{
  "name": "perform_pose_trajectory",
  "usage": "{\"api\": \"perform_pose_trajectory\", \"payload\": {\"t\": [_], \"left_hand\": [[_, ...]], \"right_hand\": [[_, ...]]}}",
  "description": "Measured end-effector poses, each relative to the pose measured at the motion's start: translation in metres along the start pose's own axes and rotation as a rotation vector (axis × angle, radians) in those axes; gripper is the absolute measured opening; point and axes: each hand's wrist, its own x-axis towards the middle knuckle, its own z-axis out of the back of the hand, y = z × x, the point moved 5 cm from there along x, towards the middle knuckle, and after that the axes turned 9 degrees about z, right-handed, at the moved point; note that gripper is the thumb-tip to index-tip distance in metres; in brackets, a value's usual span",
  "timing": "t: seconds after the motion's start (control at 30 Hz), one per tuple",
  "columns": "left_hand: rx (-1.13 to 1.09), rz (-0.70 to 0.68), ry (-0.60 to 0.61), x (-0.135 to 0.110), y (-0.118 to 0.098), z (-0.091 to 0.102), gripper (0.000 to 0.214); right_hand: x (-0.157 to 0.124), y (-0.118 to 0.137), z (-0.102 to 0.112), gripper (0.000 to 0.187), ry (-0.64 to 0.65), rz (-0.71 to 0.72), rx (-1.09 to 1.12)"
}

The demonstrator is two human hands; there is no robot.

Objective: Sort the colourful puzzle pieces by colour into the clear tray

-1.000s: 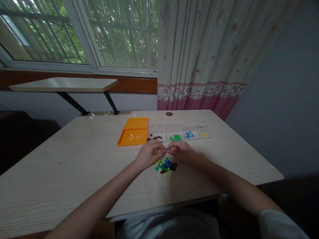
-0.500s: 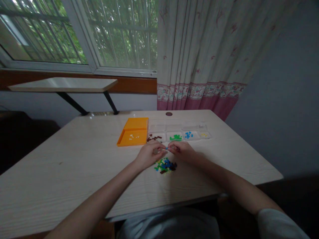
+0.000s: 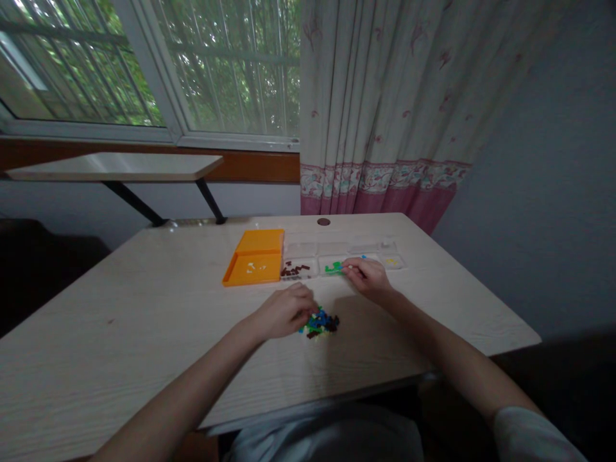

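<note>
A mixed heap of small building bricks (image 3: 327,323), in blue, green, dark brown, yellow and white, lies on the table. My left hand (image 3: 289,309) is at the heap's left edge, fingers curled together; what they hold, if anything, is hidden. Farther forward, my right hand (image 3: 368,277) pinches a small blue brick at its fingertips, above the clear divided box. Beneath those fingertips are green bricks (image 3: 332,267) in one compartment. Blue bricks (image 3: 364,257) behind the hand are mostly covered. Dark brown bricks (image 3: 294,269) and yellow bricks (image 3: 391,261) occupy other compartments.
An open orange case (image 3: 260,241) with a few white bricks (image 3: 251,267) stands left of the clear box (image 3: 312,274). A dark round disc (image 3: 324,222) sits near the table's back edge. At the back left is a raised shelf (image 3: 115,165) on black supports.
My hands were together around a small blue brick and have parted. The right moved forward to the clear box with it; the left came down to the heap.
</note>
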Motion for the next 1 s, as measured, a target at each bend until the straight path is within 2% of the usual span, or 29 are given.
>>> {"api": "perform_pose_trajectory", "payload": {"t": [0.33, 0.47, 0.6, 0.8, 0.87, 1.0], "left_hand": [[0.042, 0.083, -0.087, 0.009, 0.009, -0.005, 0.020], [0.006, 0.112, -0.112, 0.014, 0.012, -0.005, 0.016], [-0.003, 0.125, -0.107, 0.017, 0.014, -0.005, 0.013], [0.004, 0.145, -0.129, 0.016, 0.018, -0.006, 0.012], [0.020, 0.148, -0.124, 0.015, 0.017, -0.007, 0.013], [0.040, 0.156, -0.109, 0.015, 0.016, -0.007, 0.012]], "right_hand": [[0.001, 0.002, 0.005, 0.035, -0.041, 0.040, -0.034], [0.003, -0.002, 0.004, 0.035, 0.049, 0.058, -0.055], [0.005, -0.021, 0.008, 0.032, 0.192, 0.040, -0.110], [-0.001, -0.069, 0.013, 0.027, 0.490, -0.170, -0.377], [-0.004, -0.078, 0.012, 0.026, 0.532, -0.221, -0.416], [-0.006, -0.082, 0.012, 0.027, 0.521, -0.269, -0.420]]}}
